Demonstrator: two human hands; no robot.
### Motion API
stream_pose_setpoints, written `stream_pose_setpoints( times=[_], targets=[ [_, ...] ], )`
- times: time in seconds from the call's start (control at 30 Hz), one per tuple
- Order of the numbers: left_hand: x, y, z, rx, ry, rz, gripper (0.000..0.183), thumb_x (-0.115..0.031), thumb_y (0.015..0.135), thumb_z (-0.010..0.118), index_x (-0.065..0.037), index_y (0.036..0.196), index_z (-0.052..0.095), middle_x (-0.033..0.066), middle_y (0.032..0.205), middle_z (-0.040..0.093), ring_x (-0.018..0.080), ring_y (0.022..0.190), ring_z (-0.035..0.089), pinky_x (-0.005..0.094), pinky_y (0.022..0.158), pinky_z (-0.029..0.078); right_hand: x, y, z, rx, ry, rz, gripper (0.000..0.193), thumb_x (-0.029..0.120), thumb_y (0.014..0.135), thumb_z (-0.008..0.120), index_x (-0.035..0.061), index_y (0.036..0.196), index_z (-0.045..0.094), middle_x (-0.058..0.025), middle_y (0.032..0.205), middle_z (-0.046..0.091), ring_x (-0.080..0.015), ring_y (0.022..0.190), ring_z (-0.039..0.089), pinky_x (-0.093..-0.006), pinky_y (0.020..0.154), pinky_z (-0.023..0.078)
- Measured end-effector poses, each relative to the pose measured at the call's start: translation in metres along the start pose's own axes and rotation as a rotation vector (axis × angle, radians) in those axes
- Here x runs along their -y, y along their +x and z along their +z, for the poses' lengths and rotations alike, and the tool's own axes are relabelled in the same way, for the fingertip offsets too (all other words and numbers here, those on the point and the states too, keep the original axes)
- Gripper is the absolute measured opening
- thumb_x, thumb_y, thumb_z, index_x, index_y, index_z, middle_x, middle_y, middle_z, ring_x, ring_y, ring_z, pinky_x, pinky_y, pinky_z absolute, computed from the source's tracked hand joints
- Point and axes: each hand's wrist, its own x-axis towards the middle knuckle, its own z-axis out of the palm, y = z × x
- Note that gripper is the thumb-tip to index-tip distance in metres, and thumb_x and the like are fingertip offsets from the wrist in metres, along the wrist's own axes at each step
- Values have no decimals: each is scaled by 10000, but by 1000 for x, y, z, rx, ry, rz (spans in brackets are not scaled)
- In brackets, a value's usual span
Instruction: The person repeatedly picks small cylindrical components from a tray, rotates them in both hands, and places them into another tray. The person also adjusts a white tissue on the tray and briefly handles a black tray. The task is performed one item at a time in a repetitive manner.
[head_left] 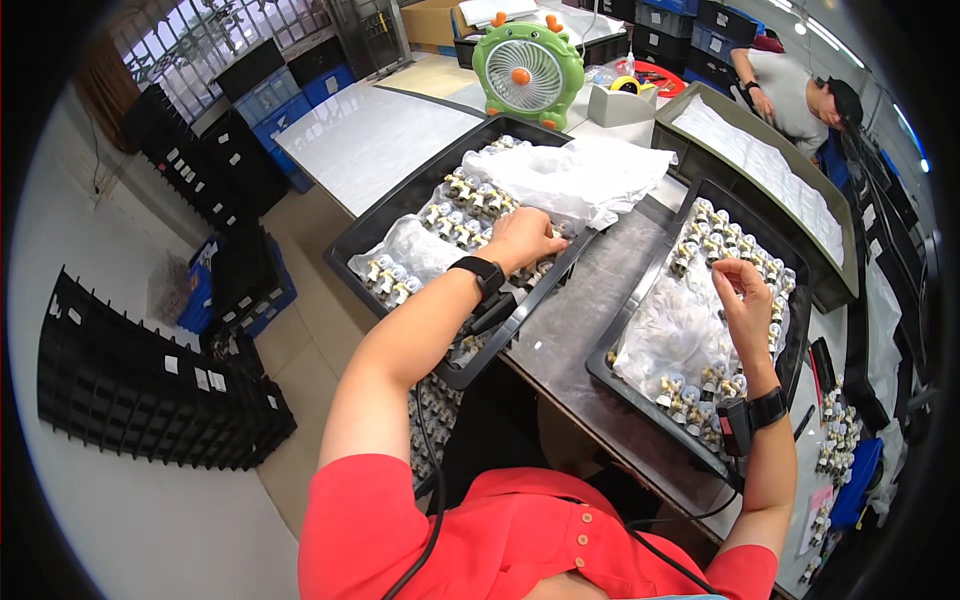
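Observation:
My left hand (522,238) is over the left black tray (372,222), its fingers curled down near the tray's right wall. Around it stand rows of small white-and-brass parts (448,226) with clear rounded tops. What its fingertips hold, if anything, is hidden. Above the right black tray (622,340), my right hand (742,295) has thumb and fingers drawn together in a pinch; what is between them is too small to make out. More of the same small parts (735,240) fill that tray around a crumpled white plastic sheet (672,325).
Another white plastic sheet (575,180) covers the left tray's far part. Behind it stands a green fan (525,75) beside a tape dispenser (622,102). An olive bin (760,160) lies beyond the right tray. Stacked black crates (150,360) line the left wall. A co-worker (795,95) is at far right.

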Motion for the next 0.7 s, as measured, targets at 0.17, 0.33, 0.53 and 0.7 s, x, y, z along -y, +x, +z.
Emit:
stream_pose_setpoints(
  times=[0.17,0.33,0.53,0.7],
  targets=[
    [-9,-4,8,-19,153,-16,328,-361,708,679,-35,749,677,152,729,646,312,730,630,380,665,492,4,-2,1,20,-32,6,96,52,796,624,2,877,637,-59,847,650,-126,784,622,-250,741,483],
    [-2,-3,6,-11,35,-23,315,-368,713,673,-56,752,682,139,744,655,292,729,637,369,665,493,4,-1,0,26,-18,2,95,52,794,626,1,873,637,-57,842,650,-127,781,623,-250,737,484],
    [5,5,-12,-53,-37,-138,349,-413,708,685,-71,780,685,117,775,667,267,748,643,360,682,495,5,-2,0,37,-4,-1,93,50,793,627,4,873,637,-53,837,649,-125,775,623,-246,732,483],
    [12,-1,-18,-79,150,-203,333,-362,686,706,-51,792,659,163,834,658,314,832,636,389,734,495,6,-2,-1,61,-7,2,90,50,793,628,5,871,636,-51,834,649,-121,770,622,-243,728,482]
  ],
)
